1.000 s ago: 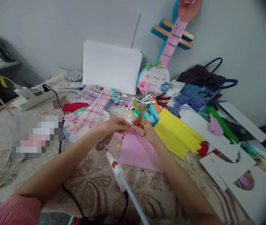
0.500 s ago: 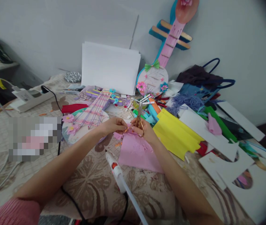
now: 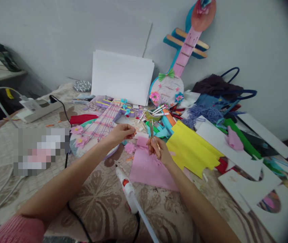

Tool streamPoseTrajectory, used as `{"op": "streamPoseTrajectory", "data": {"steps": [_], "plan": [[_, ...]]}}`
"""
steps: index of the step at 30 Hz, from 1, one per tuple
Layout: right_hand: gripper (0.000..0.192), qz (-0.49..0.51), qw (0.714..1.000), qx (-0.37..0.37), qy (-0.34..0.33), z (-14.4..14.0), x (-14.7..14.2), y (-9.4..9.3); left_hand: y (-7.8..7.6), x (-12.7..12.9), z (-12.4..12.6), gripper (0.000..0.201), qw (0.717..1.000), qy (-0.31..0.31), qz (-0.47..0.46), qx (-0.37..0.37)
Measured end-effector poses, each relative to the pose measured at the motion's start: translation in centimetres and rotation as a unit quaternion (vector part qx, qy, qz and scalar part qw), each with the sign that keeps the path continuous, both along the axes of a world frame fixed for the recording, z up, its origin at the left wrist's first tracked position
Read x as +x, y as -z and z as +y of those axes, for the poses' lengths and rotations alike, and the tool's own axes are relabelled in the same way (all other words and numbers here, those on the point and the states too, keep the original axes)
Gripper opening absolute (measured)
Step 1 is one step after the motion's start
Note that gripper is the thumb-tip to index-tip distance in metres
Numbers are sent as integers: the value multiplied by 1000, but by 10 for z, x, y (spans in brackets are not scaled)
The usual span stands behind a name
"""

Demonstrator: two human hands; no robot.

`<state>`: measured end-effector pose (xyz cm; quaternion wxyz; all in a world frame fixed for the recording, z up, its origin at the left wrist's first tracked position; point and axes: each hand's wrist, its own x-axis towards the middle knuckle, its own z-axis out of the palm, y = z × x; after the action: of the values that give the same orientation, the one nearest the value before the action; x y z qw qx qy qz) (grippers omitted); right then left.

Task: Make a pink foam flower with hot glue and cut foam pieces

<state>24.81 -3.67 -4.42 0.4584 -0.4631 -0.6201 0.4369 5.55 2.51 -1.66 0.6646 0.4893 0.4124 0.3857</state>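
My right hand [image 3: 160,148] is closed around the handles of gold scissors [image 3: 151,128], whose blades point up and away from me. It hovers over a sheet of pink paper [image 3: 150,173] that has small pink scraps on it. To its left, my left hand [image 3: 124,132] is closed in a pinch; a speck of orange shows at the fingertips, too small to name. A pink paper flower [image 3: 129,147] lies just below that hand. Behind the left wrist rests a flat guitar-shaped craft [image 3: 100,123] with purple strings and pink flowers.
A white glue gun [image 3: 127,189] with a long glue stick lies in front of me. Yellow paper [image 3: 193,146] and white board offcuts [image 3: 250,182] spread rightward. A decorated toy instrument [image 3: 168,89] leans on the wall beside white sheets [image 3: 122,79]. A power strip [image 3: 39,109] is at left.
My hands have drawn apart: the left has moved left and up, while the right, with the scissors, has shifted down and right. The view has tilted slightly.
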Motion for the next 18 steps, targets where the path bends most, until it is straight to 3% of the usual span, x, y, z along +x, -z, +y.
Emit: {"op": "streamPoseTrajectory", "data": {"steps": [6,18], "plan": [[44,-32,995,-95,-27,-9,-11,8,3,-2,5,22,998,-48,-40,7],[38,-47,991,-125,-27,-8,-17,15,0,2,1,19,995,-31,-81,-39]]}}
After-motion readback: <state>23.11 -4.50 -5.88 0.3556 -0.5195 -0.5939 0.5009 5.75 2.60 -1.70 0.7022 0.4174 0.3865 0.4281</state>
